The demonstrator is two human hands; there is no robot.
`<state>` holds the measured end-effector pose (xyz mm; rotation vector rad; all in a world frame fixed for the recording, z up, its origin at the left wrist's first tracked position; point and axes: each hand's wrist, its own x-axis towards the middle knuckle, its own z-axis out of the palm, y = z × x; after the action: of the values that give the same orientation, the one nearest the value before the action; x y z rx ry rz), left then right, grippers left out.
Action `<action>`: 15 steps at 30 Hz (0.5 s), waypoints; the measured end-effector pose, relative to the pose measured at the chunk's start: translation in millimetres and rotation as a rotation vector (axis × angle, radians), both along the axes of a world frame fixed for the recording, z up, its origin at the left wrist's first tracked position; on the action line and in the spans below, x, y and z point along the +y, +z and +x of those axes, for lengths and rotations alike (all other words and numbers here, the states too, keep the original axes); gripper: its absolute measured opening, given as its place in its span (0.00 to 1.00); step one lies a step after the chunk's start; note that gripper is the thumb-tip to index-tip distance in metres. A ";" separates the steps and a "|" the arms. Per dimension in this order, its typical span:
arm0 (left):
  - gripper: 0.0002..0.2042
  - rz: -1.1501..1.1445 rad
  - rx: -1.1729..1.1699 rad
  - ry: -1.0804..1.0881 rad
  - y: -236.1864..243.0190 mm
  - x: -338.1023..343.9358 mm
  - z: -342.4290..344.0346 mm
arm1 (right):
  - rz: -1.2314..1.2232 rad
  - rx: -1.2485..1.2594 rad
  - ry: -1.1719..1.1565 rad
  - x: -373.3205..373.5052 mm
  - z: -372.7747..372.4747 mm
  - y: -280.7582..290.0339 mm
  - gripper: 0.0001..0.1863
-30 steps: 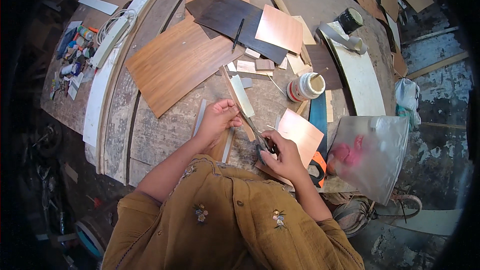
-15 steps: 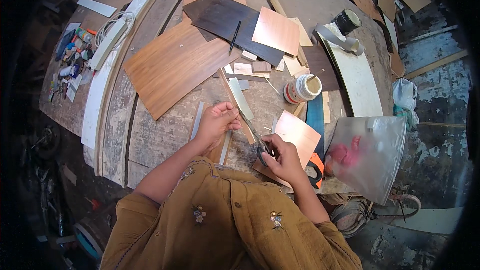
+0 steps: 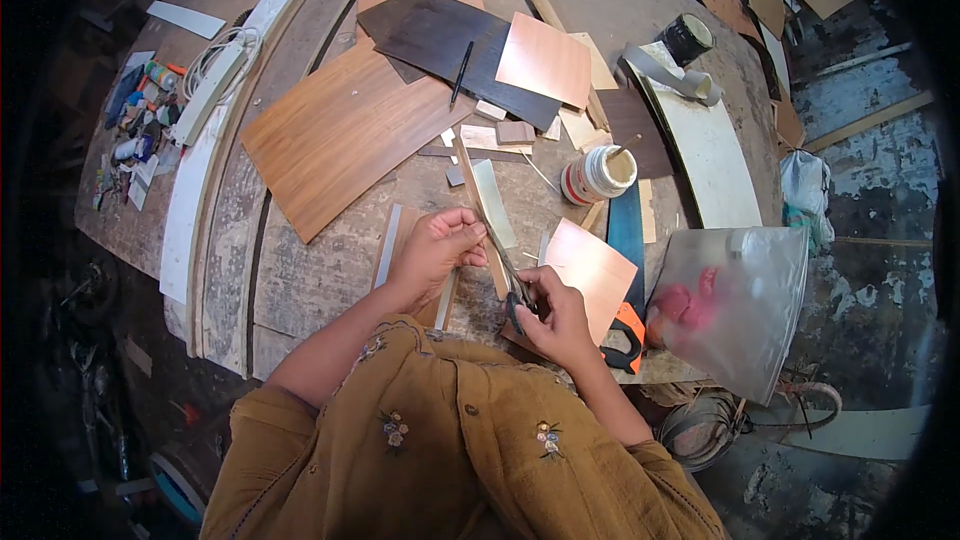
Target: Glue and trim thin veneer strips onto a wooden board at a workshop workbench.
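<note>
My right hand grips a pair of scissors by the dark handles, blades pointing away from me. Across from it, my left hand pinches a narrow brown veneer strip, which slants away over the bench alongside the blades. A pale, slightly curled strip is just right of the brown one; whether my fingers also hold it cannot be told. Under my left hand are wood pieces with a light edge band. A copper-toned square sheet lies beside my right hand.
Wood-grain panel and dark panel lie farther out. An open glue jar with a stick in it stands to the right. Nearer are an orange-handled saw and a clear plastic bag. A roll of grey edging sits far right.
The view has shifted slightly. The scissors and my right hand have moved a little left and up, closer to my left hand; the strip stands a bit steeper.
</note>
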<state>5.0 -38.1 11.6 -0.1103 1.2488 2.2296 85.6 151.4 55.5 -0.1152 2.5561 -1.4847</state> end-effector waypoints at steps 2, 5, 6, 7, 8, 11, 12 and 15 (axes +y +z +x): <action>0.05 0.014 0.000 0.004 1.4 0.8 -0.4 | -0.010 0.006 0.002 0.2 1.2 -1.4 0.19; 0.05 0.008 0.000 -0.001 2.9 1.6 -1.0 | -0.007 -0.008 -0.009 -0.1 1.9 -1.6 0.19; 0.05 0.008 0.000 -0.002 2.2 1.3 -1.1 | -0.012 -0.031 -0.005 -0.1 2.2 -1.0 0.20; 0.05 -0.005 0.003 -0.042 0.8 0.5 -1.2 | -0.017 -0.053 -0.001 -0.1 2.4 -0.6 0.20; 0.05 -0.018 0.006 -0.082 0.2 0.3 -1.2 | -0.018 -0.053 -0.002 -1.2 0.9 -1.0 0.20; 0.05 0.016 -0.020 -0.086 3.7 7.7 4.2 | 0.020 0.034 -0.047 -4.1 -3.1 -3.2 0.22; 0.05 0.016 -0.021 -0.088 4.8 7.8 3.9 | 0.016 0.054 -0.048 -4.5 -3.0 -3.5 0.22; 0.05 0.017 -0.013 -0.094 7.5 8.4 1.9 | 0.018 0.032 -0.060 -6.1 -3.2 -2.2 0.23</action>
<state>6.9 -29.7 19.0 -0.0584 1.2026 2.1555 82.4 145.3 53.3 -0.0603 2.6191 -1.4924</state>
